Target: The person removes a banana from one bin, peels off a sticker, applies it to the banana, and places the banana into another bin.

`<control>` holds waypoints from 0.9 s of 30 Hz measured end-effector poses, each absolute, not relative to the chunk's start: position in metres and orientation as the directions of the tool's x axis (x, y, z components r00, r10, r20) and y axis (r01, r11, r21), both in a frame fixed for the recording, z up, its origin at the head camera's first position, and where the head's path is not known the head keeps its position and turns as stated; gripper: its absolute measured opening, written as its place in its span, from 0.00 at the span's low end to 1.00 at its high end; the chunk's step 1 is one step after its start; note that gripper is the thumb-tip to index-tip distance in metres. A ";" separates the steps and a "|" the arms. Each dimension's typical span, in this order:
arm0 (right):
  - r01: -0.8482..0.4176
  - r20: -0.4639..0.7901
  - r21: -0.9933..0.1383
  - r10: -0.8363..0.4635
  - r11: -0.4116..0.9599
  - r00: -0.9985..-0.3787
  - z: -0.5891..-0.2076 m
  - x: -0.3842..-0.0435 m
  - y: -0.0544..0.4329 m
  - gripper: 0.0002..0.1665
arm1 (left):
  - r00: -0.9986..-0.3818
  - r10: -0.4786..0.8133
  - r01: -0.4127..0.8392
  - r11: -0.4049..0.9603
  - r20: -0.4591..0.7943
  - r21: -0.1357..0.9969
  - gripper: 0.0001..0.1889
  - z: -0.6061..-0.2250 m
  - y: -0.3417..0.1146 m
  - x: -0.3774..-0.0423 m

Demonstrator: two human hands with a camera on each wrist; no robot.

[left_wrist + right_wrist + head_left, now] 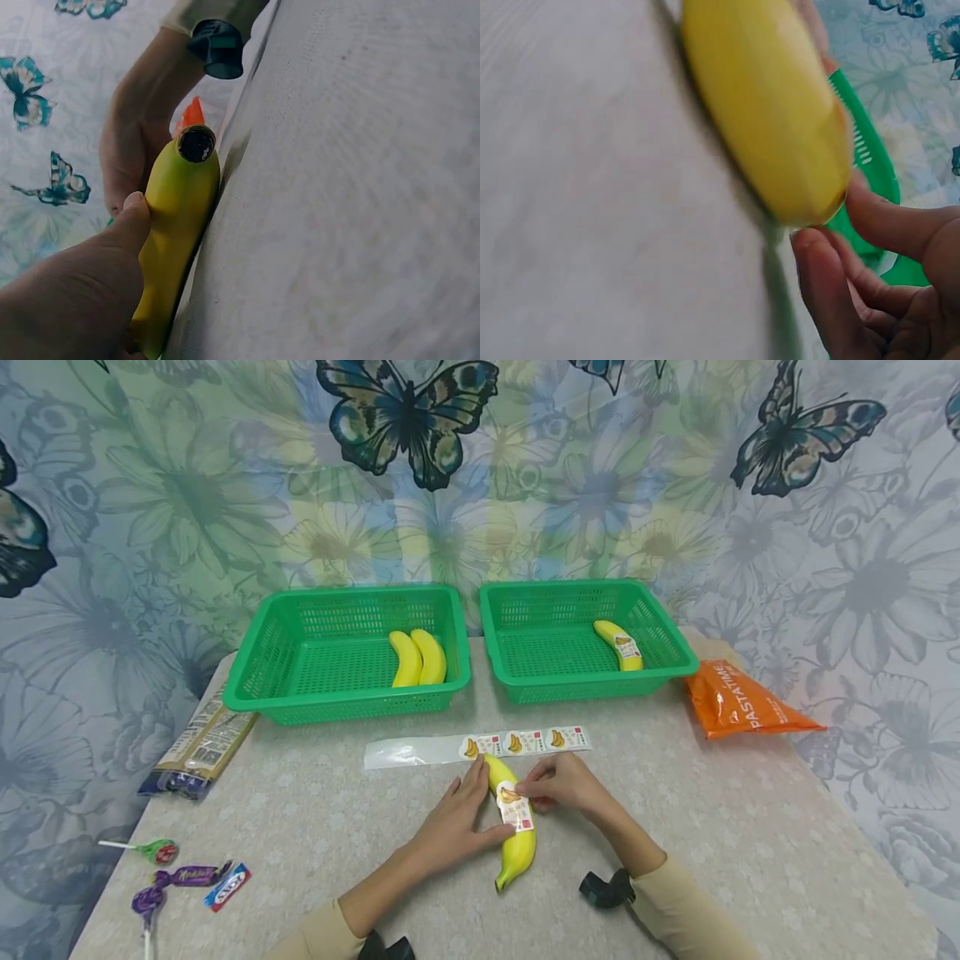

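A yellow banana (517,856) lies on the table with its dark stem end toward me. A white label sticker (515,814) with a banana picture sits on its upper side. My left hand (453,827) holds the banana from the left, thumb along its side and fingertips near the far tip; the thumb shows against the peel in the left wrist view. From the right, my right hand (566,783) has curled fingers, with thumb and fingertip at the sticker's upper edge. In the right wrist view its thumb (889,217) meets the banana's end. The sticker is hidden there.
A strip of stickers (525,742) lies just beyond the banana. Behind stand a left green basket (258,681) with two bananas and a right green basket (536,681) with one labelled banana. An orange packet (750,702), a gold packet (206,739) and several sweets (191,875) lie around the sides.
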State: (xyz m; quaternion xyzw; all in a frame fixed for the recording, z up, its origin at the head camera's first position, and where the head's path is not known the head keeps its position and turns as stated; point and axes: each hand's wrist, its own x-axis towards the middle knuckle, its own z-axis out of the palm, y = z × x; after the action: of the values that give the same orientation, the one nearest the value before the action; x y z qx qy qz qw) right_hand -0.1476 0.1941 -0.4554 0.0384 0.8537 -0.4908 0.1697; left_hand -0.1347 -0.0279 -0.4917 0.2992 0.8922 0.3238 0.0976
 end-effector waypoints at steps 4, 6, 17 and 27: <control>0.269 -0.377 -0.821 -0.124 0.504 -0.918 -0.462 -0.146 0.199 0.16 | -0.803 0.596 0.470 0.613 0.019 0.636 0.56 -0.492 -0.028 -0.135; 0.277 -0.389 -0.835 -0.155 0.475 -0.908 -0.466 -0.146 0.201 0.15 | -0.803 0.596 0.471 0.613 0.020 0.634 0.56 -0.492 -0.028 -0.136; 0.242 -0.349 -0.883 -0.218 0.403 -0.911 -0.470 -0.145 0.201 0.16 | -0.792 0.610 0.464 0.610 -0.007 0.642 0.62 -0.488 -0.028 -0.147; 0.240 -0.345 -0.874 -0.192 0.422 -0.919 -0.467 -0.144 0.198 0.16 | -0.814 0.580 0.402 0.597 -0.027 0.694 0.62 -0.483 -0.023 -0.154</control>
State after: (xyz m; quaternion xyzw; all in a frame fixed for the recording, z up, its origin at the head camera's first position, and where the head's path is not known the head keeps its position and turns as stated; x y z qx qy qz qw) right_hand -0.1440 0.1975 -0.4675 0.0145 0.8188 -0.5375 0.2010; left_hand -0.1536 -0.0229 -0.4835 0.2777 0.8846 0.3527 0.1262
